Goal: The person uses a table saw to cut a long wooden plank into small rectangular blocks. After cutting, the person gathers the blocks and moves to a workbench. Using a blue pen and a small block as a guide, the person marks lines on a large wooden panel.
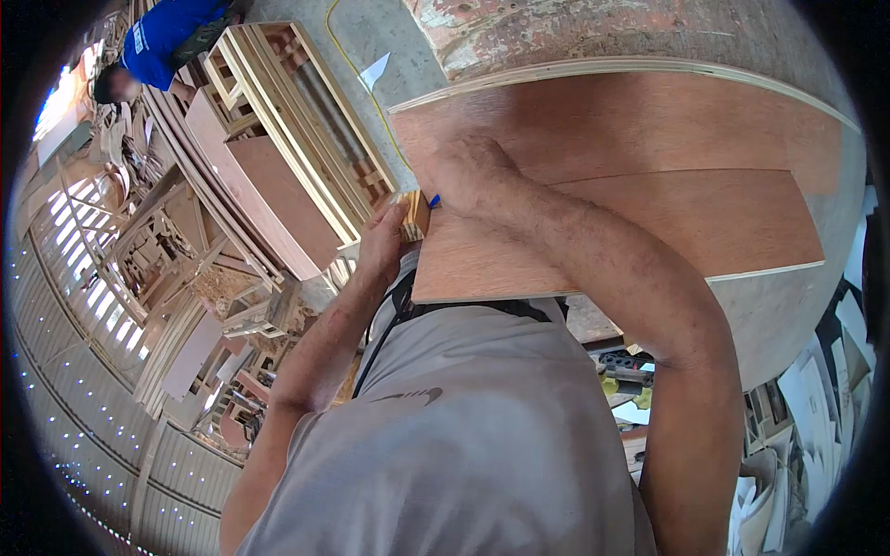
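A reddish-brown plywood sheet [649, 222] lies on a workbench in front of me. My left hand [385, 243] grips a small wooden block [413, 215] pressed against the sheet's left edge. My right hand [468, 171] rests on the sheet just beside the block, fingers closed around a thin blue-tipped marking tool [434, 200] that touches the wood near the edge. Most of that tool is hidden by the hand.
A second plywood panel [630, 111] with a pale edge lies under the sheet. Wooden frames and cabinet carcasses [287, 120] are stacked at the left. A person in a blue shirt [162, 37] bends at the upper left. Offcuts lie at the lower right [797, 417].
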The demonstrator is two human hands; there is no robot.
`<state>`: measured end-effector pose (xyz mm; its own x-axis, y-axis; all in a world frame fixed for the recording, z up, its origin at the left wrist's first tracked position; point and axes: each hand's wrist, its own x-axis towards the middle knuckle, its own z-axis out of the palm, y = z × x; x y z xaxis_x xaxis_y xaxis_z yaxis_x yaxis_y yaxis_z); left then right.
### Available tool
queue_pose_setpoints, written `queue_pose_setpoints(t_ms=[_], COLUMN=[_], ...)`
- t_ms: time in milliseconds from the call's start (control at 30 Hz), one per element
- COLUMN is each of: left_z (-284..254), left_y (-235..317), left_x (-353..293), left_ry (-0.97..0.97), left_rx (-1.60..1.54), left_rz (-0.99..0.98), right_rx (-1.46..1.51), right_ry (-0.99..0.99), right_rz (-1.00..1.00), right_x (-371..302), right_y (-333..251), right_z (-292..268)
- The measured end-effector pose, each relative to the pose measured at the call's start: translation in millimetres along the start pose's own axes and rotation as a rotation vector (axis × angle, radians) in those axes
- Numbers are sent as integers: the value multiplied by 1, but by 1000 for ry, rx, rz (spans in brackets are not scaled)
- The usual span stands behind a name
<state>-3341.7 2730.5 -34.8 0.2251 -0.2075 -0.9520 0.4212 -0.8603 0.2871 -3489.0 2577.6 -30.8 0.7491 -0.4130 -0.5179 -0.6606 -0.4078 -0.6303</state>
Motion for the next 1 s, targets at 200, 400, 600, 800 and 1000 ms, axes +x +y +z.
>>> queue_pose_setpoints(t_ms=[200,400,600,800,1000], left_z=[-1,-4,-3,-15,37], left_y=[-2,-6,-3,16,73], left_x=[2,5,4,-20,-96], left_ry=[-4,-6,-27,-39,-793], left_rx=[-25,-15,-2,45,-165], left_rz=[11,34,30,78,146], right_rx=[-24,90,103,352,802], right_ry=[-53,24,262,733,824], right_rz=[-30,33,115,19,367], right_x=[-2,0,4,-107,-226], right_y=[1,2,11,23,-23], right_z=[-18,3,-34,-53,-63])
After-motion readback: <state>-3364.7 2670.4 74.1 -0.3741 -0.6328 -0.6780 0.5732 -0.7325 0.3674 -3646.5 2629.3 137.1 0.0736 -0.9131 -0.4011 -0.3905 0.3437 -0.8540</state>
